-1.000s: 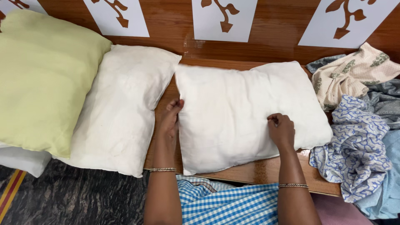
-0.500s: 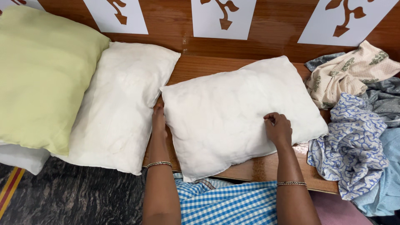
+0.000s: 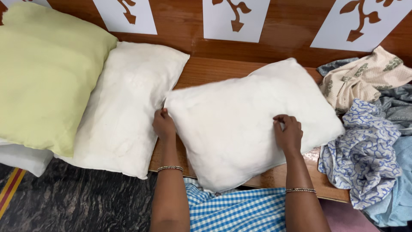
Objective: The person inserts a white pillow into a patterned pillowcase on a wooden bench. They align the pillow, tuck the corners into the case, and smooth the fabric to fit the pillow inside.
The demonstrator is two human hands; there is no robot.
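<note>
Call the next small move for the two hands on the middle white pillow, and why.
Probably lift the middle white pillow clear of the wooden bench. The left hand grips its left corner, the right hand pinches its fabric, and its near corner overhangs the bench edge, tilted.

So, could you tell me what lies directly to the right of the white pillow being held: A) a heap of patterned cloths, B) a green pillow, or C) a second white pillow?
A: the heap of patterned cloths lies beside the held white pillow, at its right edge.
</note>
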